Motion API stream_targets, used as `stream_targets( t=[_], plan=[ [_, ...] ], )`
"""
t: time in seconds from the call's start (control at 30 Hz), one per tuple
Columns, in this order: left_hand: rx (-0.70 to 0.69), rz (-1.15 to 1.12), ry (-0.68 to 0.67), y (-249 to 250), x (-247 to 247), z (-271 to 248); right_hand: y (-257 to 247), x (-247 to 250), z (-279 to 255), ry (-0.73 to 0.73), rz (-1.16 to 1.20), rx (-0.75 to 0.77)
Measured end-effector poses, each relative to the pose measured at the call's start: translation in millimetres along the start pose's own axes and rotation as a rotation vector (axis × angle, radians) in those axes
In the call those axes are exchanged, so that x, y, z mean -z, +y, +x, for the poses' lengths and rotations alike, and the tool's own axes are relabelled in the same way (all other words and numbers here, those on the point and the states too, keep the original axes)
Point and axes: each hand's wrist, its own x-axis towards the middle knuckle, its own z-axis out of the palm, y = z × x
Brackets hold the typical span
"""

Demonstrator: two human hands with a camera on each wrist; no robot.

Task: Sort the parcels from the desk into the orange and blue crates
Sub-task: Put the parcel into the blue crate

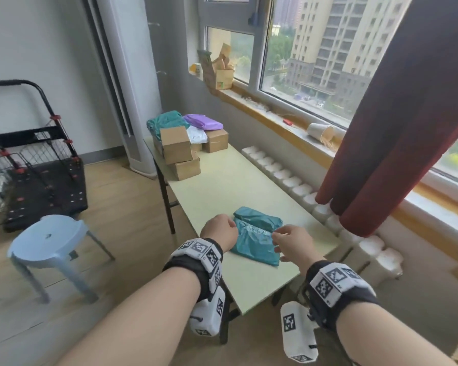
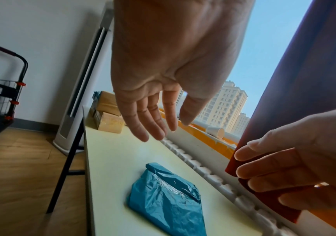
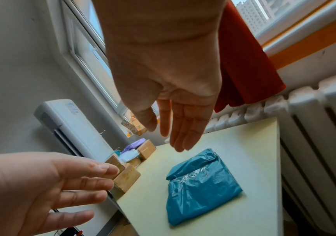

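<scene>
Teal parcel [image 1: 257, 235] lay near the desk's [image 1: 222, 186] near end. Left hand [image 1: 218, 231] and right hand [image 1: 292, 243] hovered above it, fingers loose, grasping nothing.

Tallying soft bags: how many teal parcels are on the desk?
2. The near teal parcel lies alone on the desk; the far teal parcel tops the pile behind a cardboard box. Others may be hidden.

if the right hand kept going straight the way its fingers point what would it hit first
Probably the teal plastic parcel: the right hand hovers open above the desk, fingers angled down toward the parcel's folded top edge. Depth is unclear, so it might meet bare desk just beyond it.
</scene>
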Motion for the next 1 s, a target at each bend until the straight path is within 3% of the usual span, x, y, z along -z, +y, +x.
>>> stream_targets(
  t=[0.33,0.7,1.0],
  plan=[
    [0.150,-0.085,-0.135,-18,-34,111,32,-25,98,-0.059,0.064,-0.172],
    [0.248,-0.156,-0.324,-33,-63,176,55,-39,118,-0.099,0.131,-0.353],
    [0.370,-0.370,-0.467,-32,-82,214,53,-59,125,-0.015,0.172,-0.486]
  ],
)
